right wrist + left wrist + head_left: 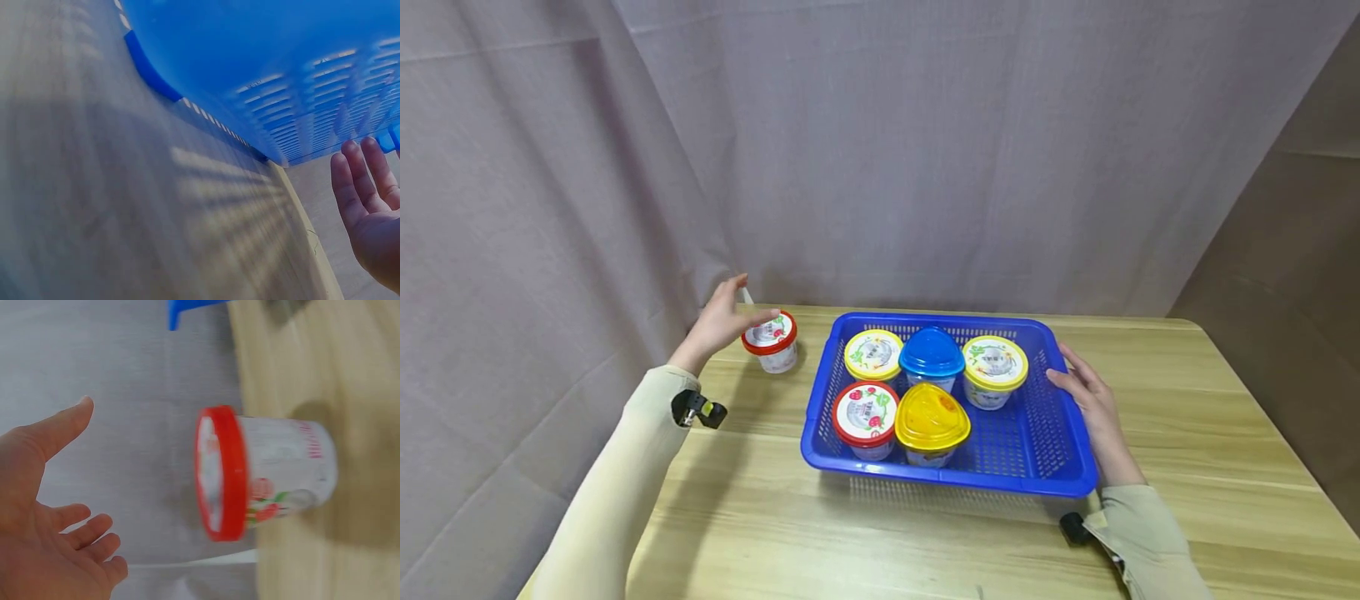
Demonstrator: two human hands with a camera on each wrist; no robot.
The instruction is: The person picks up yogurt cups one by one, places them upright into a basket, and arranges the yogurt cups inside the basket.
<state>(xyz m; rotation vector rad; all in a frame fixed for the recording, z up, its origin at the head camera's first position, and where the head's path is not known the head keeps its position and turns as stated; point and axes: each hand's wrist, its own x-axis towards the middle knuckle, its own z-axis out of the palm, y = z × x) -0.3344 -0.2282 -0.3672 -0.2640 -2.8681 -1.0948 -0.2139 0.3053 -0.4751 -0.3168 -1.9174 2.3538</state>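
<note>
My left hand (721,321) is held over a lone white tub (778,360) with a red lid, at the table's left. Its thumb and fingers are spread apart, and in the left wrist view a gap separates them from the lid (228,475). At the blue plastic basket (940,475), my right hand (1093,408) holds the right rim, thumb over the edge and fingers against the outer wall; the right wrist view hides the thumb. Inside the basket stand two yellow-rimmed tubs (995,364), a blue-lidded tub (932,352), a red-lidded tub (867,413) and a yellow-lidded tub (932,417).
The wooden table (760,533) carries the basket and the lone tub. A grey curtain (880,167) hangs right behind its back edge. Within the basket, bare mesh floor (1000,442) shows at the front right.
</note>
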